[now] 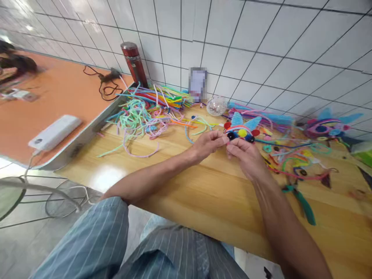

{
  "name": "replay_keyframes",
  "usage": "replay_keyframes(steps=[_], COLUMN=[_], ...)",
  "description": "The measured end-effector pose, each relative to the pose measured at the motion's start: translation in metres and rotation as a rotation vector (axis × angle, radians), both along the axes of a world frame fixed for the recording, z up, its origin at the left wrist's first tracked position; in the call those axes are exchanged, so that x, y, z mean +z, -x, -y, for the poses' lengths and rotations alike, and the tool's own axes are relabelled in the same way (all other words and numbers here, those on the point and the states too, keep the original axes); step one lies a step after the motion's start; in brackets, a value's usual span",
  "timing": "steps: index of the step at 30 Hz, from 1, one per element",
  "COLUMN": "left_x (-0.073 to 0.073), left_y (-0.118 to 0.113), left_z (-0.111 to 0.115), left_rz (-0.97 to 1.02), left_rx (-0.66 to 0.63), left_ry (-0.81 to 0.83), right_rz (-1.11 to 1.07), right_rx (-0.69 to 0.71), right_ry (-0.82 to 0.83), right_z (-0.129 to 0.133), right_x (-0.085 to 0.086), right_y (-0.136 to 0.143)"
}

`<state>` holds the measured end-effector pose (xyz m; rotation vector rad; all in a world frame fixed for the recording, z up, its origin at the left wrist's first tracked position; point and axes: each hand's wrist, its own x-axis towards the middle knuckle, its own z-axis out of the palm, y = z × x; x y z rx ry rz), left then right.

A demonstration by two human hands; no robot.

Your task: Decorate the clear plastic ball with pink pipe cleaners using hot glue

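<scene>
Above the wooden table, both hands meet at a pipe-cleaner animal face (236, 121) with blue pointed ears, a yellow pompom, red pompoms at its sides and black round pieces along its lower part. My left hand (207, 145) pinches its lower left edge beside a black piece. On the lower right, my right hand (245, 155) closes thumb and fingers at the edge. The fingertips nearly touch each other, and whatever small part lies between them is hidden. A second, similar blue-eared face (327, 126) rests by the wall at the right, somewhat blurred.
Tangled pipe cleaners (136, 120) and a bundle of straight ones (165, 97) lie left of the hands. A phone (198, 83) leans on the tiled wall near a clear round container (216, 105). Green-handled pliers (303, 205), a red thermos (134, 64) and a white power bank (55, 131) are around.
</scene>
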<state>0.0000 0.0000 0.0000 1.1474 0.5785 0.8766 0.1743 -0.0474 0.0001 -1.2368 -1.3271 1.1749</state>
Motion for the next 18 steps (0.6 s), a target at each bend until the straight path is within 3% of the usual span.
replay_keyframes(steps=[4, 8, 14, 18], left_x=[-0.012, -0.012, 0.005, 0.011], left_y=[-0.011, -0.014, 0.002, 0.009], left_z=[0.019, 0.028, 0.003, -0.007], left_rz=[0.122, 0.179, 0.016, -0.034], left_rx=[0.13, 0.127, -0.091, -0.127], left_ry=[0.167, 0.322, 0.118, 0.033], right_rz=[0.001, -0.08, -0.152, -0.112], right_rx=[-0.086, -0.088, -0.024, 0.015], right_ry=[-0.035, 0.018, 0.095, 0.087], right_z=[0.003, 0.006, 0.004, 0.003], right_x=[-0.011, -0.009, 0.011, 0.013], right_y=[0.018, 0.022, 0.005, -0.001])
